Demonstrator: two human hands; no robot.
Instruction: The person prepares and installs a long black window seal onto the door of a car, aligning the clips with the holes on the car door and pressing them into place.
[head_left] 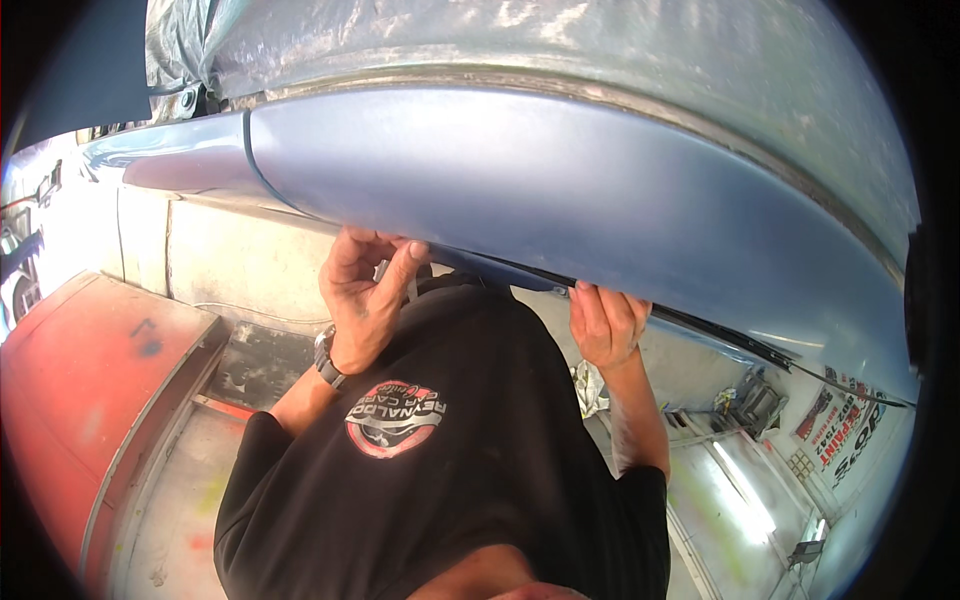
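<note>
A long blue car body panel (520, 180) curves across the view in front of me. Along its near lower edge runs a thin black trim strip (515, 266). My left hand (362, 290), with a watch (325, 357) at its wrist, is closed at the panel's edge, thumb and curled fingers pinching near the strip's left end. A small pale bit shows between those fingers, too small to name. Farther right, my right hand (608, 322) pinches the strip against the same edge, its fingertips partly hidden. Beyond it, the strip continues toward the far right.
Cloudy plastic sheeting (560, 40) covers the area above the panel. A narrow dark seam (250, 150) divides the blue bodywork at left. A red panel (110, 370) stands low on the left. At lower right are a bright light tube (743, 488) and a printed banner (840, 435).
</note>
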